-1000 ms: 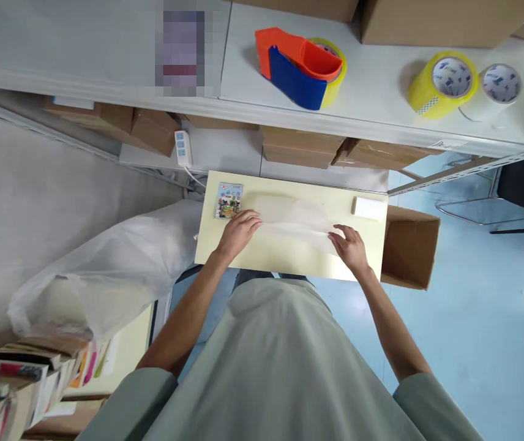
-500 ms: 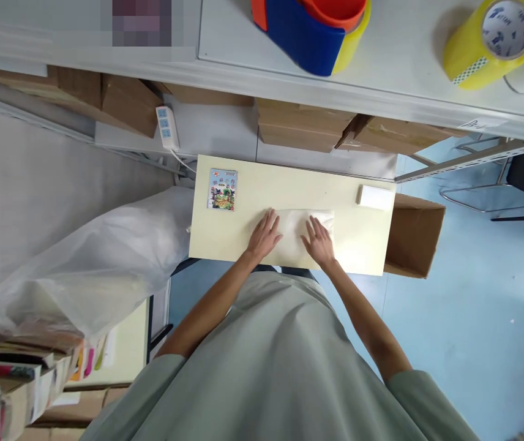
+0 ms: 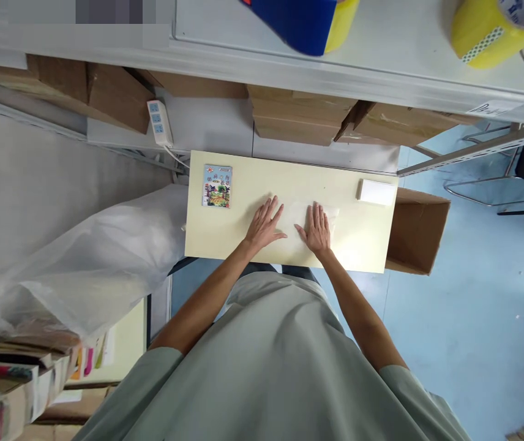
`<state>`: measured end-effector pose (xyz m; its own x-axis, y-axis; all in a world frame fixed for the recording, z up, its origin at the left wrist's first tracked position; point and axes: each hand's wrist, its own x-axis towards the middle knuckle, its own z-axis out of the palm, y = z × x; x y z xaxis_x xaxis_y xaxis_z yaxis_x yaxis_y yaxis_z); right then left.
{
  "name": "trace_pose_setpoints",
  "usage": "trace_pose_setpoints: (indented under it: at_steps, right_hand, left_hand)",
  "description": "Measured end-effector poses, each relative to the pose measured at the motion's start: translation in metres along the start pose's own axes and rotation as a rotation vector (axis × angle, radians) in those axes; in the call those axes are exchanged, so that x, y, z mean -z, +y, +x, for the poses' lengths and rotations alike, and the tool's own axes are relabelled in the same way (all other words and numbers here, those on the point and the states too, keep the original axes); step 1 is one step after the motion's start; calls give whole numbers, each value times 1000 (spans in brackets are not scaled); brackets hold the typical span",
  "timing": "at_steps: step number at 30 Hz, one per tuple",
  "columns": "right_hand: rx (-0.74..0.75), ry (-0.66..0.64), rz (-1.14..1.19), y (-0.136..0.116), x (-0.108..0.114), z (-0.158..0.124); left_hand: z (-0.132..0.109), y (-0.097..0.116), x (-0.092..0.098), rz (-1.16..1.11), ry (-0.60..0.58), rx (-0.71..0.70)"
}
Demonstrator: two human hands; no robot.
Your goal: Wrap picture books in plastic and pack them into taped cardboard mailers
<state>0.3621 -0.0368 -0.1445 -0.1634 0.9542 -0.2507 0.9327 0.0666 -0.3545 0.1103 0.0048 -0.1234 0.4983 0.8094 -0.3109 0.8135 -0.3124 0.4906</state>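
My left hand [image 3: 264, 225] lies flat on the pale yellow table [image 3: 262, 174], its fingers spread. Flat too, with fingers stretched out, my right hand [image 3: 316, 229] presses on a thin, see-through plastic sheet or bag [image 3: 334, 217]. Its outline is faint against the tabletop, and part of it is hidden under the right hand. Whether its left edge reaches under my left hand I cannot tell. A small booklet with a colourful picture cover [image 3: 217, 186] rests at the table's left. Near the right end sits a small white box [image 3: 376, 192].
An open cardboard box [image 3: 420, 229] stands off the table's right end. A large translucent plastic bag [image 3: 106, 245] bulges at the left, above stacked books [image 3: 9, 373]. Behind are a power strip [image 3: 160, 122], cartons [image 3: 299, 113] and a shelf with yellow tape rolls [image 3: 486, 40].
My left hand has spread its fingers and shifted slightly left. My right hand's fingers have straightened and drawn together. The sheet looks flatter and clearer. The whole view has shifted slightly.
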Motion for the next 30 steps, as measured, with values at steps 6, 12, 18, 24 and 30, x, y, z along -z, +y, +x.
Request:
trace_pose_setpoints:
  at_steps: [6, 12, 18, 24, 30]
  right_hand:
    - [54, -65, -6, -14, -3, 2]
    - [13, -70, -50, 43, 11, -26]
    - [37, -18, -48, 30, 6, -33]
    - [101, -67, -47, 8, -11, -21]
    - [103, -27, -99, 38, 1, -2]
  left_hand:
    - [-15, 1, -21, -29, 12, 120]
    - [-22, -14, -21, 6, 14, 152]
    - [-22, -6, -27, -12, 24, 103]
    - [-19, -17, -32, -4, 0, 87]
    - [-8, -25, -31, -11, 32, 65]
